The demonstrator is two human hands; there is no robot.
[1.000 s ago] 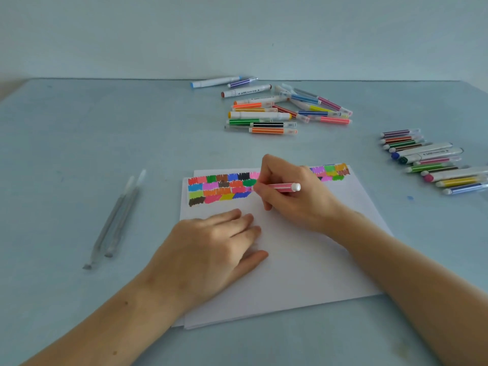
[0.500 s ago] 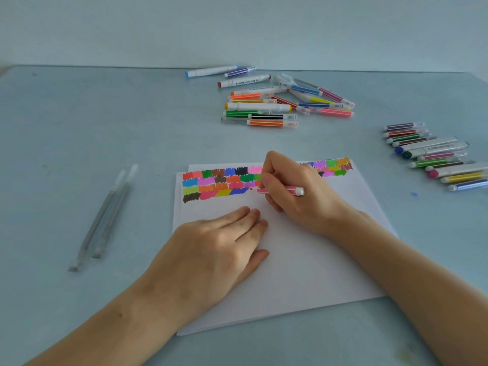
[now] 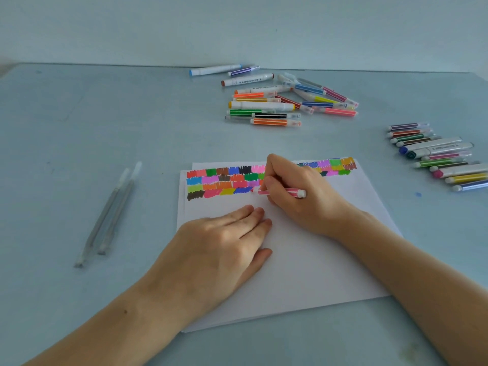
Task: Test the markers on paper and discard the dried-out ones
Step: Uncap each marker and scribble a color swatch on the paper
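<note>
At frame centre, the right hand (image 3: 298, 191) pinches a pink striped marker (image 3: 281, 192), tip on the white paper sheet (image 3: 303, 260) beside the coloured swatches (image 3: 224, 180), while the flat, spread left hand (image 3: 221, 249) steadies the sheet for testing.

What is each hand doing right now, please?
Left hand: open, flat on the paper.
Right hand: gripping the pink marker, tip on the paper.
</note>
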